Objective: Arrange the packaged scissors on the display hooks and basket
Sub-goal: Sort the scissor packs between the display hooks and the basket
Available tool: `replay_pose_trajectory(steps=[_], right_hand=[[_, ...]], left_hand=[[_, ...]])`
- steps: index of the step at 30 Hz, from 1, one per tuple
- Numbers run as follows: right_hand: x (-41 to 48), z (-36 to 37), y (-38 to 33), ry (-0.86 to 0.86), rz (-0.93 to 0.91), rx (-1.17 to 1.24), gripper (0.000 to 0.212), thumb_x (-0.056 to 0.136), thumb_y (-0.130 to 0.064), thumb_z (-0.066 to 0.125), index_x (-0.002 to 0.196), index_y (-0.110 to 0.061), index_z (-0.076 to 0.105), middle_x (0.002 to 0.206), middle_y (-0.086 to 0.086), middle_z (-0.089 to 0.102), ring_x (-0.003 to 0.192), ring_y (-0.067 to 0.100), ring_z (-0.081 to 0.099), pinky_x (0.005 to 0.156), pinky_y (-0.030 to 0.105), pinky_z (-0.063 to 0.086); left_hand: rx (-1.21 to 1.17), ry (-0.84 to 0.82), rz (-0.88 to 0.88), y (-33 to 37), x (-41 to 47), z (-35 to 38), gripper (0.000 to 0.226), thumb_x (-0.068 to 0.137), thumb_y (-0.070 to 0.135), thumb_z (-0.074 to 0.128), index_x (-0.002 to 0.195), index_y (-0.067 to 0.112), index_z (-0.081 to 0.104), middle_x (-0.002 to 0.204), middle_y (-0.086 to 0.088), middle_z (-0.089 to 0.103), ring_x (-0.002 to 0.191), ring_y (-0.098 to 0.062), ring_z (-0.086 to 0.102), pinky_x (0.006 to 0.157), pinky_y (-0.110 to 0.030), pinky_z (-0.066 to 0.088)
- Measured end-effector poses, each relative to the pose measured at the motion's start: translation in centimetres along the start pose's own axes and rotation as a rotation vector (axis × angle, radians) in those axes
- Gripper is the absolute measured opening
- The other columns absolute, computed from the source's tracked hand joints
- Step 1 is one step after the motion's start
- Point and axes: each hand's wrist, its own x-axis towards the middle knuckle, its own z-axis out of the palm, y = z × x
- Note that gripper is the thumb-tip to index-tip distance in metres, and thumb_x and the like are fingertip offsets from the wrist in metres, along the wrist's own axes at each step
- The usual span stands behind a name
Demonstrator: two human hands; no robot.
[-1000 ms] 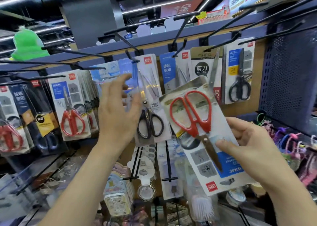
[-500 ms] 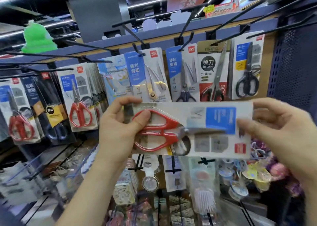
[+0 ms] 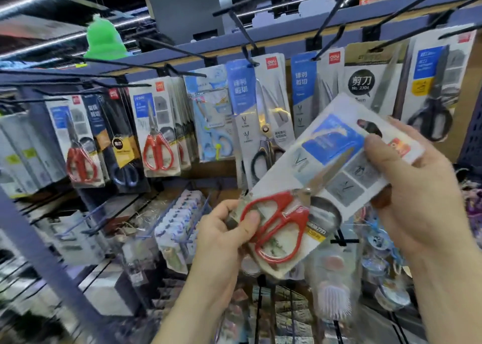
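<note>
Scissors pack, white card with red handles (image 3: 313, 184), gripped at both ends and tilted

Both hands hold the scissors pack in mid-air in front of the hanging row, apart from the hooks. It lies on a slant: the red handles sit at the seven o'clock end and the blade tip points toward one o'clock, beside a blue panel. The left hand (image 3: 224, 234) grips the lower end, its thumb pressed on the front just beside the upper red loop and its fingers curled behind. The right hand (image 3: 417, 187) grips the upper end, its thumb across the front near the red logo; its fingers are hidden behind the card.

Black metal display hooks (image 3: 245, 38) jut from a blue rail (image 3: 287, 28) at twelve o'clock. At ten o'clock from the held pack hangs a stack of matching red-handled packs (image 3: 156, 132). Further toward nine o'clock come a dark pack with blue-handled scissors (image 3: 120, 140) and another red-handled pack (image 3: 78, 145). A light-blue scissors pack (image 3: 211, 114) hangs at eleven o'clock. A black-handled scissors pack (image 3: 260, 124) at twelve o'clock is partly covered by the held card. A grey card printed "No. 2304" (image 3: 365, 82) hangs at one o'clock, with a second black-handled pack (image 3: 438, 90) just to the right of it. A white bristled brush (image 3: 333, 304) hangs at six o'clock, blurred.
</note>
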Motion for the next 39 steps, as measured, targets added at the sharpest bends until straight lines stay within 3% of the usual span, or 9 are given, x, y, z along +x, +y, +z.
replay_pose_trajectory(steps=[4, 9, 13, 18, 22, 25, 28, 34, 39], right_hand=[[-1.6, 3.8, 2.8, -0.041, 0.038, 0.054, 0.032, 0.075, -0.042, 0.064, 0.104, -0.028, 0.069, 0.109, -0.005, 0.075, 0.108, 0.016, 0.069, 0.096, 0.045, 0.053], [-4.7, 7.6, 6.4, -0.25, 0.095, -0.104, 0.027, 0.08, -0.03, 0.058, 0.107, -0.03, 0.062, 0.097, -0.011, 0.076, 0.091, 0.008, 0.073, 0.077, 0.028, 0.059], [-4.2, 8.5, 7.9, -0.348, 0.127, -0.22, 0.018, 0.088, -0.024, 0.061, 0.102, -0.035, 0.067, 0.099, -0.004, 0.077, 0.096, 0.018, 0.073, 0.089, 0.049, 0.057], [-4.5, 11.3, 9.9, -0.592, 0.093, -0.403, 0.032, 0.095, -0.012, 0.06, 0.101, -0.042, 0.068, 0.097, -0.012, 0.075, 0.091, 0.009, 0.071, 0.088, 0.035, 0.056], [-5.5, 15.8, 12.3, -0.69, 0.117, -0.4, 0.024, 0.094, -0.014, 0.064, 0.104, -0.035, 0.068, 0.098, -0.013, 0.075, 0.091, 0.006, 0.07, 0.083, 0.025, 0.054], [-5.9, 19.8, 14.2, -0.737, 0.221, -0.318, 0.026, 0.083, -0.029, 0.067, 0.109, -0.03, 0.067, 0.1, -0.01, 0.075, 0.093, 0.005, 0.069, 0.082, 0.026, 0.053], [-7.1, 24.2, 16.7, -0.854, 0.281, -0.37, 0.026, 0.087, -0.023, 0.068, 0.111, -0.032, 0.062, 0.101, -0.017, 0.074, 0.092, -0.001, 0.069, 0.073, 0.015, 0.051], [-8.2, 33.0, 19.9, -0.734, 0.215, -0.369, 0.017, 0.096, -0.019, 0.061, 0.109, -0.03, 0.061, 0.1, -0.004, 0.073, 0.08, 0.017, 0.072, 0.053, 0.037, 0.06], [-7.2, 37.3, 20.8, -0.693, 0.089, -0.347, 0.016, 0.097, -0.02, 0.061, 0.101, -0.035, 0.061, 0.093, -0.011, 0.072, 0.073, 0.003, 0.068, 0.052, 0.016, 0.052]], left_hand=[[-0.075, 0.125, 0.03, -0.7, -1.2, 0.1, 0.018, 0.069, 0.015, 0.076, 0.08, 0.008, 0.063, 0.079, -0.014, 0.068, 0.067, -0.022, 0.063, 0.06, -0.03, 0.056], [-0.128, 0.132, -0.008, 0.4, -1.0, -3.1, 0.032, 0.072, 0.016, 0.076, 0.098, 0.0, 0.065, 0.09, -0.016, 0.072, 0.075, -0.023, 0.068, 0.065, -0.031, 0.057], [0.147, 0.06, 0.091, 2.9, 0.2, -7.1, 0.029, 0.068, 0.008, 0.07, 0.096, 0.011, 0.072, 0.099, -0.012, 0.073, 0.091, -0.027, 0.067, 0.077, -0.034, 0.054], [0.045, -0.004, 0.259, 9.2, 3.1, -9.8, 0.039, 0.087, 0.018, 0.068, 0.124, 0.014, 0.059, 0.105, -0.003, 0.073, 0.091, -0.017, 0.071, 0.071, -0.03, 0.058], [0.12, 0.113, 0.327, 12.2, 4.9, -13.0, 0.024, 0.075, 0.02, 0.069, 0.098, 0.011, 0.07, 0.095, -0.007, 0.077, 0.087, -0.022, 0.074, 0.069, -0.034, 0.058], [0.055, 0.243, 0.328, 14.4, 6.5, -17.7, 0.031, 0.083, 0.016, 0.069, 0.11, 0.0, 0.067, 0.099, -0.013, 0.075, 0.084, -0.025, 0.073, 0.069, -0.039, 0.06], [0.023, 0.329, 0.337, 17.2, 8.6, -23.1, 0.027, 0.091, 0.014, 0.066, 0.114, -0.001, 0.065, 0.102, -0.016, 0.074, 0.084, -0.028, 0.072, 0.07, -0.041, 0.058], [0.16, 0.423, 0.469, 22.5, 12.9, -30.6, 0.015, 0.089, 0.02, 0.072, 0.085, 0.006, 0.067, 0.088, -0.013, 0.071, 0.076, -0.027, 0.067, 0.07, -0.044, 0.055], [0.212, 0.421, 0.592, 25.7, 15.4, -32.7, 0.023, 0.09, 0.022, 0.071, 0.068, 0.018, 0.064, 0.08, -0.01, 0.067, 0.077, -0.027, 0.064, 0.071, -0.052, 0.056]])
